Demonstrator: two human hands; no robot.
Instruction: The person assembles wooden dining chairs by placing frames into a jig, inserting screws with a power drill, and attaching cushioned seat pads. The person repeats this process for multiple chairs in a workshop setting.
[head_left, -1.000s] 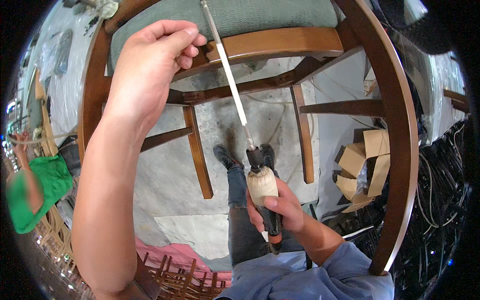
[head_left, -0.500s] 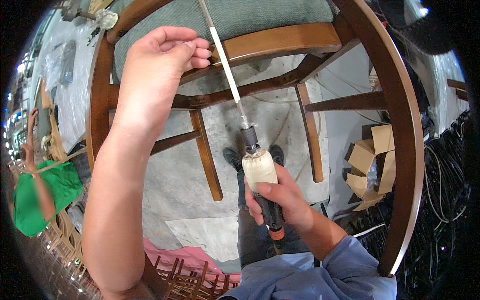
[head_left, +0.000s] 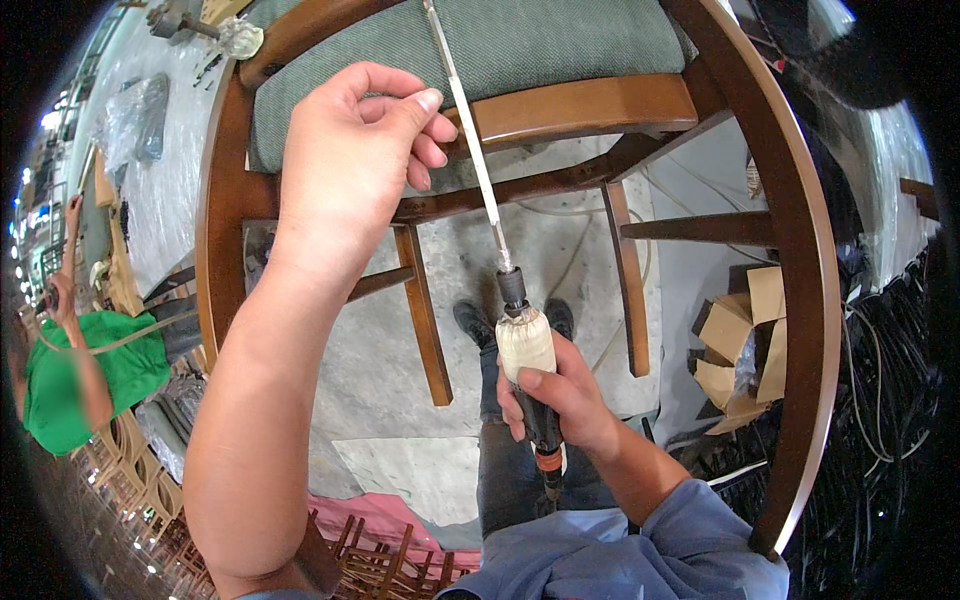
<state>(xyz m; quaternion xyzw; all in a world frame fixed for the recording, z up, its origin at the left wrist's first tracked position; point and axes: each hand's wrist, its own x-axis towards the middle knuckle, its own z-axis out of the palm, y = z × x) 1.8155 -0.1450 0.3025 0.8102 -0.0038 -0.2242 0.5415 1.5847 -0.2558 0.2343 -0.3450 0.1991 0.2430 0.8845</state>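
My right hand (head_left: 565, 395) is wrapped round a slim black power screwdriver (head_left: 525, 340) with a cream cover on its front part and a red ring near its rear. A long thin bit (head_left: 470, 135), pale along its middle, runs from its chuck up across the chair's front rail to the seat. Left of the bit, my left hand (head_left: 360, 150) is raised with fingers curled and thumb pressed in; whatever it may pinch is hidden. Both hands are over a brown wooden chair (head_left: 590, 105) with a grey-green fabric seat (head_left: 560, 45).
An opened cardboard box (head_left: 735, 335) stands on the floor at right, beside a heap of black strips (head_left: 870, 400). At far left another person in green (head_left: 95, 380) works near plastic-wrapped goods (head_left: 150, 190). Wooden chair parts (head_left: 385, 555) lie below, by a pink sheet (head_left: 380, 510).
The view has shifted slightly, so the chair appears further right. My left hand has moved a little right with its fingers still curled. The screwdriver stays in my right hand.
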